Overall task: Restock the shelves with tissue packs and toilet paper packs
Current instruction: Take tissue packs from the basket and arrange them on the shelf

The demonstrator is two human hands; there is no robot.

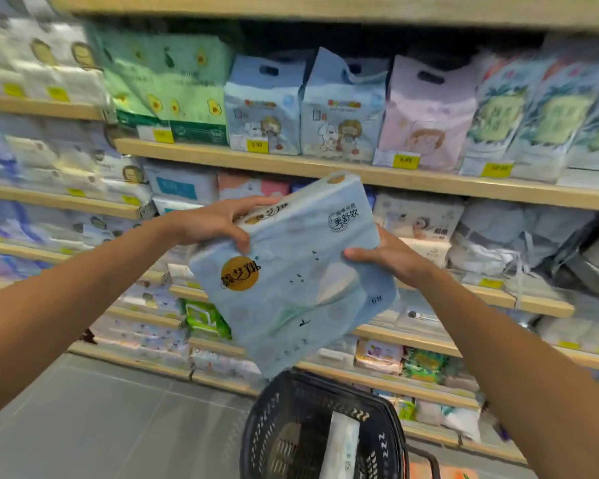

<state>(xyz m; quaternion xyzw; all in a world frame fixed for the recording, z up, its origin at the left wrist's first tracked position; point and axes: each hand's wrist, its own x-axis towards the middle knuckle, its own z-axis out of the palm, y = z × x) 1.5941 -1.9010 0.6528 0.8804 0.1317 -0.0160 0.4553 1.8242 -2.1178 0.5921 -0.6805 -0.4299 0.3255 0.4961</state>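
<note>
The pale blue tissue pack [291,271] was held tilted in mid-air before the shelves [325,169], above a black basket [274,409]. The left hand [215,221] was clamped on its upper left corner, the right hand [384,257] on its right edge. Placing it well likely meant squaring it upright and sliding it into a gap among matching packs. One pack was held; one more item [339,447] stood in the basket.

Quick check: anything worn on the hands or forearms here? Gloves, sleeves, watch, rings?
Nothing visible. The left hand and right hand are bare, without gloves. Both forearms are uncovered up to the frame edges, with no sleeves, watch or wristband in view. No rings can be seen on the visible fingers, though the image is somewhat blurred.
</note>
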